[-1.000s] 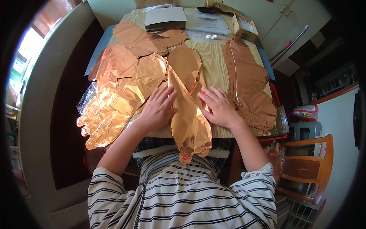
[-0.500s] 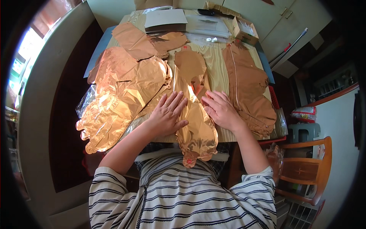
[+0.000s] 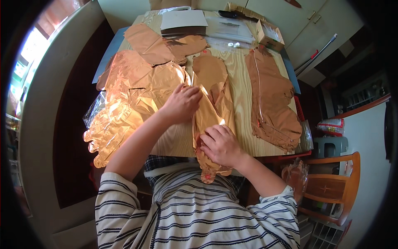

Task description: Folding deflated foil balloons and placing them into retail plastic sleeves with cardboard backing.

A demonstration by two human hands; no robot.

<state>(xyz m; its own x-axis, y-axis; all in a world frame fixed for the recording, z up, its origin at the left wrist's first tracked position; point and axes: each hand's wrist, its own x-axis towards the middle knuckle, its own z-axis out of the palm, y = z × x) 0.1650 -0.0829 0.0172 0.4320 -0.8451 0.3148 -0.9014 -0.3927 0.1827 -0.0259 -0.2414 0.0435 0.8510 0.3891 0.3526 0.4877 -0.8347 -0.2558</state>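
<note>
A flat, shiny copper-coloured foil balloon (image 3: 213, 103) lies lengthwise in front of me, its near end hanging past the table's front edge. My left hand (image 3: 183, 103) is at its left edge, halfway up, fingers curled and pinching the foil. Lower down, my right hand (image 3: 219, 144) lies over the balloon with bent fingers closed on its left edge; the fingertips are partly hidden. A large pile of similar foil balloons (image 3: 137, 93) spreads to the left, close to my left forearm. Off to the right lies a folded, duller copper foil balloon (image 3: 271, 97).
At the table's (image 3: 238, 83) far side are a stack of white card (image 3: 184, 18), clear plastic sleeves (image 3: 230, 30) and a small open box (image 3: 270, 34). A wooden chair (image 3: 331, 186) stands at the right. Clear plastic wrap (image 3: 96, 108) sticks out at the left.
My right hand has moved from the balloon's right edge down and left across it. My left hand has shifted up and its flat fingers have curled. The balloon's lower part is now bunched narrower.
</note>
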